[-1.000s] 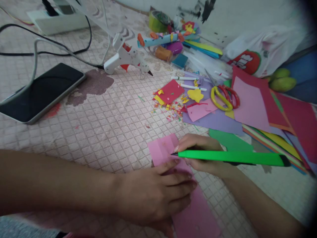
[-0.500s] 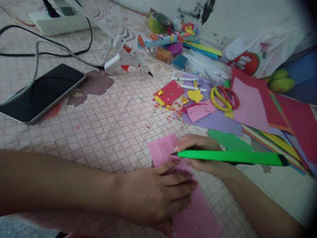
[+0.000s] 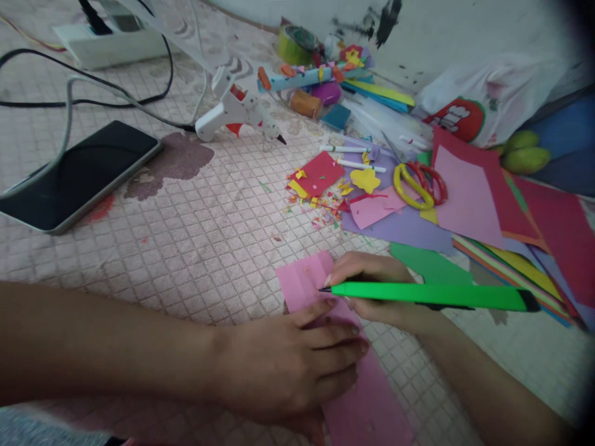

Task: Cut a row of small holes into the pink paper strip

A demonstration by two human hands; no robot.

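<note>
A strip of pink paper with creases near its far end lies on the checked cloth. My left hand rests flat across the strip, fingers stretched and slightly apart, pressing it down. From the right, my right hand pinches a bright green pen near its tip. The dark tip touches or hovers just over the paper, close to my left index finger; which of the two cannot be made out. The pen's body points to the right.
A phone lies at the left, near a white glue gun and a power strip with cables. Scissors, paper scraps and coloured sheets spread over the right. A plastic bag stands behind.
</note>
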